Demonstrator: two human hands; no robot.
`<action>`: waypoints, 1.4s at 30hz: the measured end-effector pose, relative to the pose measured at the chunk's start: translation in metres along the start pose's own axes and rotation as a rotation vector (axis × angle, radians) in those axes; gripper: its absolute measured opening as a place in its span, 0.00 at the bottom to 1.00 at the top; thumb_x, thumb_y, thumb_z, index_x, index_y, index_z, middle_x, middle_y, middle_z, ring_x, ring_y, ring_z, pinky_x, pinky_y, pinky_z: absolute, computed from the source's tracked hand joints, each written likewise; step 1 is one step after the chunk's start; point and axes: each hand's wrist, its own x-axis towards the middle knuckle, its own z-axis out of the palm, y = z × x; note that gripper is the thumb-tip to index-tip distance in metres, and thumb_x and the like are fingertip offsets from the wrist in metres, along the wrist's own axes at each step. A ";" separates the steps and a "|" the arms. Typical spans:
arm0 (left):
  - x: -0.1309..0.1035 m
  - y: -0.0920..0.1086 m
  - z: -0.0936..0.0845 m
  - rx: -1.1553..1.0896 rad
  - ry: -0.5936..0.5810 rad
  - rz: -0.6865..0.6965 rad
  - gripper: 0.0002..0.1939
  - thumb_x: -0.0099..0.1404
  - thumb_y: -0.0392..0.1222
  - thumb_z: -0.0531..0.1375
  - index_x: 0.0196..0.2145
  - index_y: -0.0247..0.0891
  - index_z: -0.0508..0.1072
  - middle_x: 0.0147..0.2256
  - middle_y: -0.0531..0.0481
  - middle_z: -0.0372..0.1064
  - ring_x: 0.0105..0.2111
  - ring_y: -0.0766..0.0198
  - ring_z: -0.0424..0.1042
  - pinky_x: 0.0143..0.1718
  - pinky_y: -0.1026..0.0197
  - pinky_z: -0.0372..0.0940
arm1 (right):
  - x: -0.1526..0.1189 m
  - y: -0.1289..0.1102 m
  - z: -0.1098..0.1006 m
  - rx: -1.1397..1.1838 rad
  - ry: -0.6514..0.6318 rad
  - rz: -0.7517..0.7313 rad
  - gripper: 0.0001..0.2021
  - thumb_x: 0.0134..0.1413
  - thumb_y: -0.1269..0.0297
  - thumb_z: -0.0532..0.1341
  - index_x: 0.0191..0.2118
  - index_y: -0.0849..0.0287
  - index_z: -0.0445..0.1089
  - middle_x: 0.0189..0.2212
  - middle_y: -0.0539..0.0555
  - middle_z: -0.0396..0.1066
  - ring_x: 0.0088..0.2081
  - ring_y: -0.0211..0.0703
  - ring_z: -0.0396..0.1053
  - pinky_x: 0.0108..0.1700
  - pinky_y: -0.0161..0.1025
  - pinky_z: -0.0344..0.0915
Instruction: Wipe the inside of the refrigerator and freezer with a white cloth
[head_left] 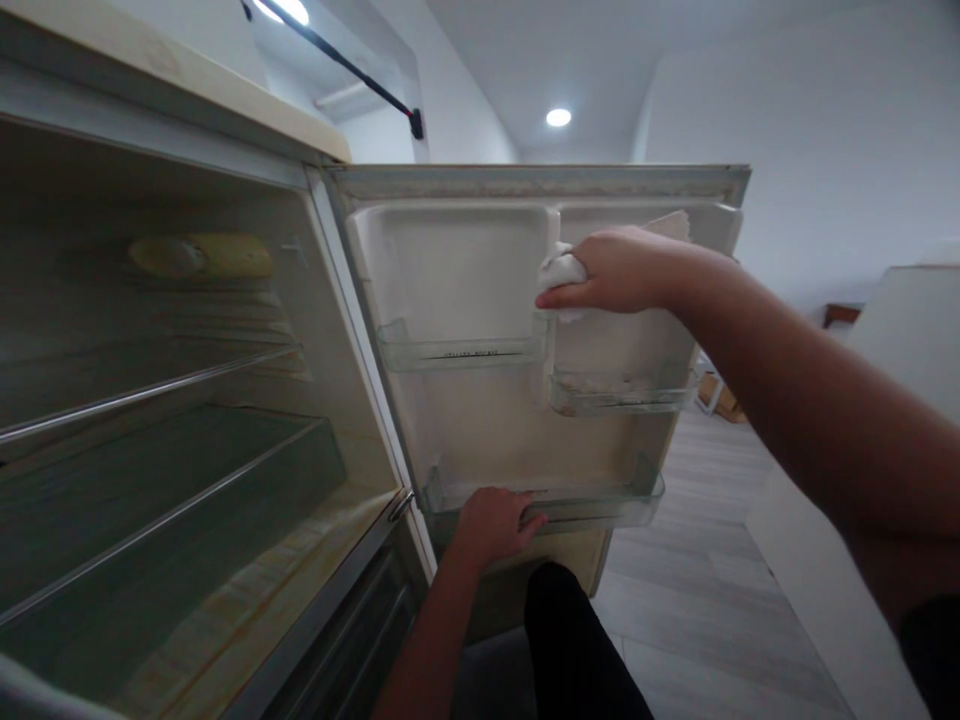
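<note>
**Wiping the inner panel of the open fridge door**

Pressing a crumpled white cloth [561,270] against the inside of the fridge door [465,260], my right hand [619,272] is clenched around it, fingers curled over the top so that only a bunched end shows past my fingertips. The cloth sits high on the door, right on the raised ridge that divides the upper left recess from the upper right one, just above the two small clear door bins.

My left hand [495,522] is lower down, gripping the front lip of the long bottom door bin [600,505] at its left end, fingers hooked over the edge and thumb underneath as far as I can tell. It holds nothing else.

The upper left bin [461,350] hangs beneath the left recess; the upper right bin [622,392] sits a little lower, with some pale residue along its floor.

To my left the fridge compartment [172,400] stands open, with wire shelves [150,390] running across it and a yellowish oval lamp cover [199,256] on the back wall near the top. My dark-clad knee [570,640] shows below the door, over a pale wood-look floor [697,560].
</note>
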 end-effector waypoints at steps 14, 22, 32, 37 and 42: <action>-0.013 -0.005 0.000 -0.006 -0.020 0.005 0.25 0.72 0.64 0.52 0.42 0.44 0.80 0.36 0.44 0.82 0.39 0.47 0.81 0.40 0.52 0.69 | -0.088 0.012 0.035 0.009 0.482 -0.220 0.30 0.71 0.45 0.46 0.66 0.57 0.66 0.70 0.62 0.58 0.71 0.58 0.53 0.69 0.58 0.52; -0.019 -0.006 0.000 0.009 0.001 0.013 0.27 0.72 0.65 0.52 0.43 0.44 0.81 0.35 0.42 0.82 0.39 0.45 0.81 0.40 0.50 0.69 | -0.088 0.004 0.007 0.100 0.317 -0.184 0.29 0.68 0.45 0.53 0.66 0.55 0.64 0.63 0.63 0.65 0.63 0.61 0.64 0.64 0.59 0.60; -0.015 -0.004 0.001 0.016 -0.005 0.006 0.27 0.72 0.64 0.51 0.43 0.43 0.81 0.37 0.41 0.82 0.41 0.46 0.81 0.42 0.50 0.69 | -0.033 -0.059 0.032 -0.173 0.444 0.131 0.24 0.73 0.61 0.40 0.61 0.65 0.65 0.50 0.71 0.70 0.51 0.65 0.69 0.48 0.58 0.67; -0.017 -0.005 0.003 0.027 -0.020 0.009 0.28 0.73 0.65 0.50 0.45 0.43 0.81 0.37 0.41 0.82 0.41 0.45 0.81 0.42 0.50 0.70 | -0.048 -0.049 0.033 -0.205 0.404 0.103 0.22 0.70 0.61 0.47 0.65 0.60 0.60 0.51 0.68 0.68 0.53 0.66 0.66 0.53 0.63 0.66; -0.015 -0.008 0.006 0.022 0.018 0.035 0.28 0.73 0.65 0.49 0.45 0.43 0.81 0.37 0.41 0.82 0.40 0.44 0.81 0.41 0.48 0.70 | -0.081 0.005 0.027 -0.257 0.358 0.162 0.20 0.68 0.60 0.49 0.57 0.62 0.67 0.51 0.69 0.69 0.51 0.65 0.68 0.52 0.60 0.65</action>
